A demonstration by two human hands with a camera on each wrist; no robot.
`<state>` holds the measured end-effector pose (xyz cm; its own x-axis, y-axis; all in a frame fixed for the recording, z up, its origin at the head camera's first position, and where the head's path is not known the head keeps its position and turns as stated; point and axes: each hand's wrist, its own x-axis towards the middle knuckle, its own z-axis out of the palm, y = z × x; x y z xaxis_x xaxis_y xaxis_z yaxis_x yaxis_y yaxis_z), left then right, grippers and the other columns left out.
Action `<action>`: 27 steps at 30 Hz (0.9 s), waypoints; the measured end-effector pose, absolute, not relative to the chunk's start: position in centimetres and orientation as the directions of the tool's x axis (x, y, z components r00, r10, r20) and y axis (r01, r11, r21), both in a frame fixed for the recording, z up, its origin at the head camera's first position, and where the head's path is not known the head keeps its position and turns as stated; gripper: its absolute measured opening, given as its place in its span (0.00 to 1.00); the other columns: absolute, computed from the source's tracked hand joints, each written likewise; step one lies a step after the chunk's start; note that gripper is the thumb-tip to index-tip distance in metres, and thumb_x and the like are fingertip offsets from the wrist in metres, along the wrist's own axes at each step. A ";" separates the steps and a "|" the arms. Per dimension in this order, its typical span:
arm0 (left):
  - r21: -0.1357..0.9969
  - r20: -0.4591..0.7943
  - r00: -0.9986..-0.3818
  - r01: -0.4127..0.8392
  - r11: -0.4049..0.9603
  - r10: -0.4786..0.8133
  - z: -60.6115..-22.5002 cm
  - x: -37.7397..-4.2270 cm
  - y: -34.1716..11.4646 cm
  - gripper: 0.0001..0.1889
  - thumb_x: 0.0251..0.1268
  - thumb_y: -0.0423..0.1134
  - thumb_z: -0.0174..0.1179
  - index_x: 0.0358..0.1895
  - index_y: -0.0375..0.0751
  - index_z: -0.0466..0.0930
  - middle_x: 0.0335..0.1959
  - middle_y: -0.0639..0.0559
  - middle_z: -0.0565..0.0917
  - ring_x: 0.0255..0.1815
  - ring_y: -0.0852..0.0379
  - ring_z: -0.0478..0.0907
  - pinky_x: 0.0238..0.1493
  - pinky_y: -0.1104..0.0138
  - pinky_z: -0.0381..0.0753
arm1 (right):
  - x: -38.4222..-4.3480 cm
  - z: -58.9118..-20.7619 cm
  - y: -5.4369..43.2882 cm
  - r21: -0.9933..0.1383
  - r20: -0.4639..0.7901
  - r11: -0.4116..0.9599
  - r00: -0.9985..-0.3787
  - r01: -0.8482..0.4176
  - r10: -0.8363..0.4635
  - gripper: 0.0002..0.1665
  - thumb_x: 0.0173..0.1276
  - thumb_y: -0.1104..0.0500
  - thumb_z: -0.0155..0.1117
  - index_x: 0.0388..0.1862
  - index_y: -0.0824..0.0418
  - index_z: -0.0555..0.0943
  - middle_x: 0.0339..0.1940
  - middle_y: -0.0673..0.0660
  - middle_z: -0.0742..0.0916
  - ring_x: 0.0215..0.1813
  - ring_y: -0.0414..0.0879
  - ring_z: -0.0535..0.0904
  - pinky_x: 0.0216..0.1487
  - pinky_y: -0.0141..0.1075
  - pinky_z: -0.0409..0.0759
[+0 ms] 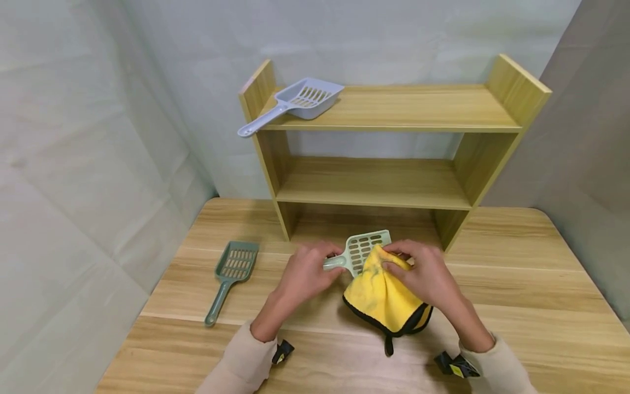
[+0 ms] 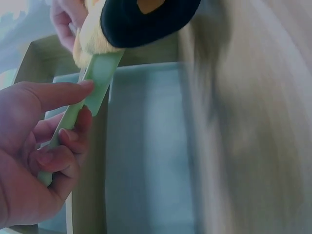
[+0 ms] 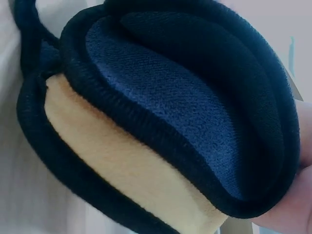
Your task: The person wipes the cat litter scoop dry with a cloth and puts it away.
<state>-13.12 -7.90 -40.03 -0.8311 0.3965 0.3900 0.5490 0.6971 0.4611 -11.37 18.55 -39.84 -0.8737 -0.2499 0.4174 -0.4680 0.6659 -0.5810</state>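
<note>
My left hand [image 1: 308,272] grips the handle of a pale green litter scoop [image 1: 361,249], its slotted pan pointing right. In the left wrist view the thumb lies along the top of the green handle [image 2: 70,119] with the fingers curled beneath. My right hand [image 1: 424,269] pinches a yellow cloth [image 1: 381,293] with black edging and presses it at the pan's right side, covering part of the slots. The cloth hangs down in folds with a small black loop at its lower corner. Its dark blue reverse [image 3: 165,97] fills much of the right wrist view and hides most of that hand.
A wooden shelf unit [image 1: 374,183] stands at the back of the table [image 1: 517,295]. On its top board lies a lavender scoop [image 1: 310,98], handle jutting past the front left edge. A dark green scoop [image 1: 236,265] lies on the table at left. Pale fabric walls surround the table.
</note>
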 end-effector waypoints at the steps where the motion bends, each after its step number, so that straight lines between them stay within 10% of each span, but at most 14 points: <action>1: 0.459 0.392 -0.829 0.553 0.695 0.400 -40.1 -13.0 -7.7 0.14 0.56 0.37 0.83 0.46 0.41 0.92 0.44 0.49 0.93 0.41 0.54 0.89 0.41 0.61 0.87 | -11.3 -40.0 18.4 -0.581 0.414 0.665 -0.874 -0.468 -0.254 0.14 0.64 0.66 0.81 0.49 0.59 0.93 0.45 0.54 0.94 0.41 0.45 0.88 0.41 0.37 0.86; 27: 0.479 0.343 -0.856 0.514 0.712 0.388 -39.7 -13.4 -9.0 0.14 0.58 0.37 0.82 0.47 0.42 0.92 0.43 0.51 0.93 0.39 0.57 0.88 0.40 0.62 0.86 | -11.4 -39.0 20.0 -0.573 0.389 0.695 -0.891 -0.434 -0.236 0.15 0.66 0.67 0.79 0.52 0.61 0.92 0.47 0.57 0.94 0.41 0.47 0.86 0.40 0.37 0.82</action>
<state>-13.35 -8.96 -39.75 -0.8557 0.3878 0.3426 0.5142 0.7117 0.4786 -11.44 19.99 -38.99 -0.8906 -0.2356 0.3889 -0.4341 0.6953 -0.5728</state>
